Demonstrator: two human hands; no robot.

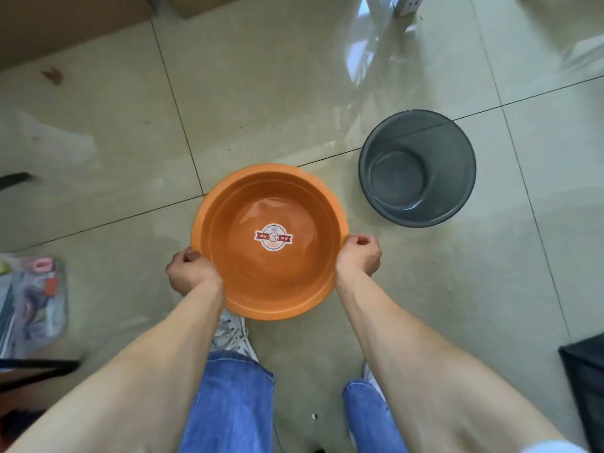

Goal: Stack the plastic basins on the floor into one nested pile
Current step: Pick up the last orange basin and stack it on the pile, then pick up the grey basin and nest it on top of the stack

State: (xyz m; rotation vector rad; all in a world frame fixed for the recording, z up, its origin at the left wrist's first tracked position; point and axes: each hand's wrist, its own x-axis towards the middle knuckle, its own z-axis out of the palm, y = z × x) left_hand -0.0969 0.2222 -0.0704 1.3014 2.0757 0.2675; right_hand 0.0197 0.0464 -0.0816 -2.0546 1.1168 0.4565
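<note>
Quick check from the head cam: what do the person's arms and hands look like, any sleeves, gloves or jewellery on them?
Both forearms are bare right up to the bottom of the frame, with no sleeve on either. The left hand and right hand wear no gloves, and no watch, band or ring shows. Below the arms are blue jeans and pale lace-up sneakers.

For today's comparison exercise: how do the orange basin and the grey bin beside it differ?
The orange basin is opaque, wide and shallow; the grey bin is see-through, narrower and deeper. The basin has a sticker in its base; the bin has none. The left hand and right hand hold the basin's rim; the bin stands untouched. Both are round and open-topped.
</note>
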